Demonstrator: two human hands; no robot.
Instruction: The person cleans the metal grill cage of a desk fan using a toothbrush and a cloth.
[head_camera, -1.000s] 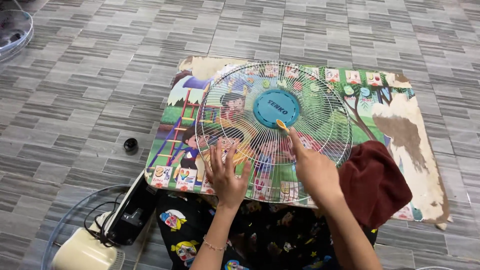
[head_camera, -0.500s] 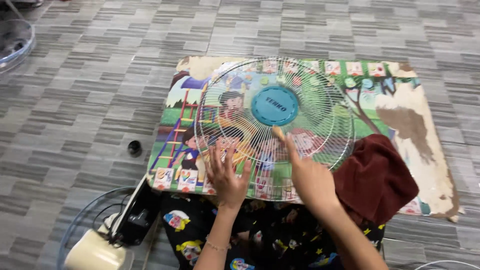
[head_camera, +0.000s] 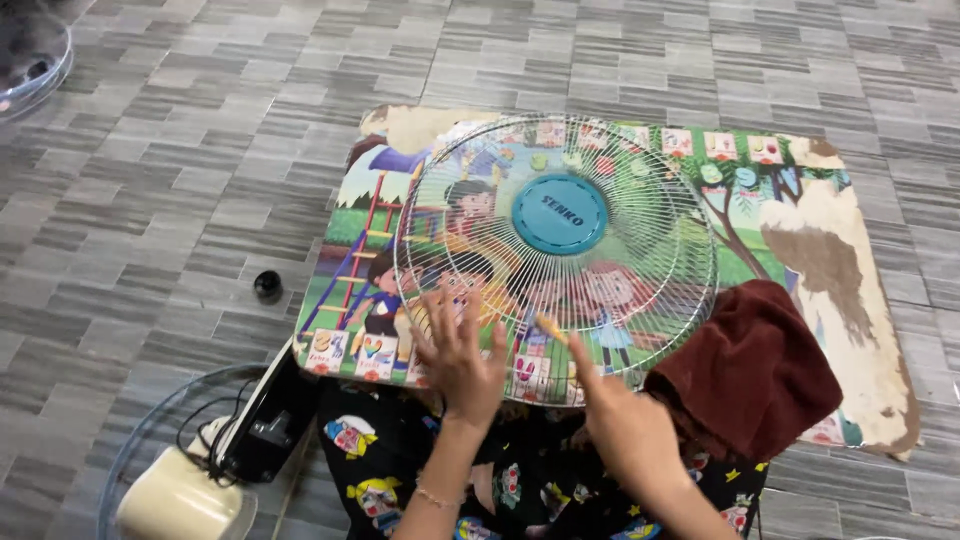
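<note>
A round white wire fan guard (head_camera: 556, 255) lay flat on a low board (head_camera: 850, 300) printed with a cartoon playground scene, its near rim reaching almost to the board's near edge and its far rim close to the far edge. A teal round cap (head_camera: 560, 214) sat at the guard's centre, bearing a printed label. The left hand (head_camera: 458, 350) rested on the guard's near-left rim with fingers spread open and flat, gripping nothing. The right hand (head_camera: 620, 420) hovered at the near rim just beside it, its fingers closed around a small yellowish tool (head_camera: 549, 328) whose tip touched the wires. A dark red cloth (head_camera: 750, 370) lay bunched over the board's near-right corner, touching the guard's rim. The board's right end was worn bare, the picture peeled away. Grey striped floor tiles (head_camera: 200, 150) spread open to the left and beyond. A small black cap (head_camera: 267, 285) stood alone on the tiles left of the board. A cream fan motor (head_camera: 185, 500) with a black part lay at the near left.
</note>
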